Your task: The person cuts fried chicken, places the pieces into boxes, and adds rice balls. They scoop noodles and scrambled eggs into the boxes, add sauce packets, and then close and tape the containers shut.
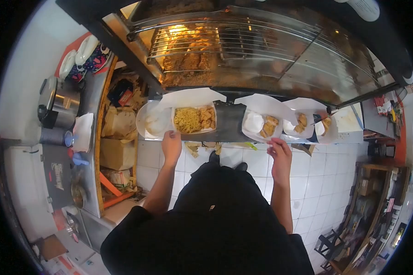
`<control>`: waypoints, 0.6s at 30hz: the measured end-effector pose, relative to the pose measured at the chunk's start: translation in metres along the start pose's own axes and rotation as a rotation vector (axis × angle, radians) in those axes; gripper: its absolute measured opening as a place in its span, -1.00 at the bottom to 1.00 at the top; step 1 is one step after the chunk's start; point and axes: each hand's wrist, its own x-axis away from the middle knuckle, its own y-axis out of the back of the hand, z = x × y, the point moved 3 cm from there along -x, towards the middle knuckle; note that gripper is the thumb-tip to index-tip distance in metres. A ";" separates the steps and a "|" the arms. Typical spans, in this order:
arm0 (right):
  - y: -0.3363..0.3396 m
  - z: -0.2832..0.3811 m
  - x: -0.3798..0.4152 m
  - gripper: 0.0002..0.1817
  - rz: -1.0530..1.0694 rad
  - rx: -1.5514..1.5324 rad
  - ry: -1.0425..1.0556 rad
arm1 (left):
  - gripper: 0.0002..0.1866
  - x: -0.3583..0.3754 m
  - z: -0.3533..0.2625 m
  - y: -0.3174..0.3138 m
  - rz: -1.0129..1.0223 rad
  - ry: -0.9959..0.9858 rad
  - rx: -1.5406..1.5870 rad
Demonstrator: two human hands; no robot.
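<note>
An opened white takeaway box [201, 131] holds yellow noodles [188, 120] and browned chicken pieces [208, 118]. My left hand [170, 145] is at its near left corner, fingers closed against the edge. Left of that hand lies a round translucent plastic bowl [144, 131]. My right hand [280, 150] hovers by the front edge of a second opened box [248, 132], fingers loosely bent and apart, with nothing visible in them. This second box contains white rice [253, 123] and chicken pieces [269, 126]. Two similar boxes [299, 134] [328, 135] with rice and chicken stand farther right.
A lit display cabinet [243, 68] with wire racks and fried chicken rises behind the narrow counter [229, 119]. On the left stand a metal side table [88, 169], a large cooker [62, 98] and shelves with cardboard [117, 153]. A wooden shelf unit [365, 206] is at the right.
</note>
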 end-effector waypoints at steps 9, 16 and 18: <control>-0.167 -0.103 -0.081 -0.39 0.533 0.821 -0.074 | -0.63 -0.030 0.019 -0.047 0.014 0.140 0.648; -0.150 -0.151 -0.107 -0.52 0.477 0.421 -0.386 | -0.71 -0.047 0.053 -0.055 0.468 0.345 0.977; -0.144 -0.130 -0.092 -0.58 0.493 0.303 -0.428 | -0.63 -0.047 0.054 -0.059 0.532 0.275 1.080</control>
